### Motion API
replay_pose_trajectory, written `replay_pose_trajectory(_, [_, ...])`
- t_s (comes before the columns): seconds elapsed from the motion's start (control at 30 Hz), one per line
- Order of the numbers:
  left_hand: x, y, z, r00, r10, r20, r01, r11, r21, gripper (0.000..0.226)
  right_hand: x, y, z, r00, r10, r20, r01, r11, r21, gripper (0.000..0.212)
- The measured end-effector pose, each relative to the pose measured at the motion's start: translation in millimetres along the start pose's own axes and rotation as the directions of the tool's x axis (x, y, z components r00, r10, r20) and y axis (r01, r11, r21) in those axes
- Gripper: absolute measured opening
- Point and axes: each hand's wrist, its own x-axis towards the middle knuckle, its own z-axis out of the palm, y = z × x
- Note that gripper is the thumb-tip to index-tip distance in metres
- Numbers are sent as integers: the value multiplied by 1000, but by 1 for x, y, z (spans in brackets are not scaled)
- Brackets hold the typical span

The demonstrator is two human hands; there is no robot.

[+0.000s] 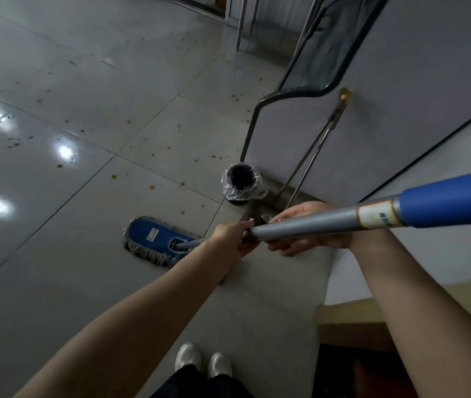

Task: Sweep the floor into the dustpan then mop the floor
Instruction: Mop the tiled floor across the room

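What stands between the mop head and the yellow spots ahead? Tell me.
Nothing visible. The mop head lies on the floor, with bare tile up to the spots. The lined bin stands aside to the right, near the wall.

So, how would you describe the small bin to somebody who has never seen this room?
Follow the grey wall on the right down to where it meets the tiled floor. There, just left of the two thin metal poles leaning on the wall, stands the bin. It alone is small, round and dark, lined with a crinkled clear plastic bag, beyond the flat blue mop head.
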Motion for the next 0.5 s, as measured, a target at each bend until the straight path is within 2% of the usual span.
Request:
replay_pose_trajectory(0.03, [1,-1,-3,1000,-11,9,11,1000,3,19,2,5,5,999,13,-40,-11,999,48,21])
replay_pose_trajectory(0.1, [3,-2,-8,999,-44,20,44,999,10,19,4,15,14,997,34,-72,-26,994,108,33])
replay_pose_trajectory(0.33, [-9,-16,-25,996,-80,39,78,995,63,19,-5,36,54,994,106,29,-109,965,240,66])
replay_pose_trajectory(0.4, [-11,-28,-26,993,-110,41,106,990,95,20,-9,46,57,995,99,33,-104,953,285,62])
replay_pose_trajectory(0.5, [-15,-50,-27,997,-65,42,60,992,112,24,-18,65,58,995,92,37,-99,930,355,47])
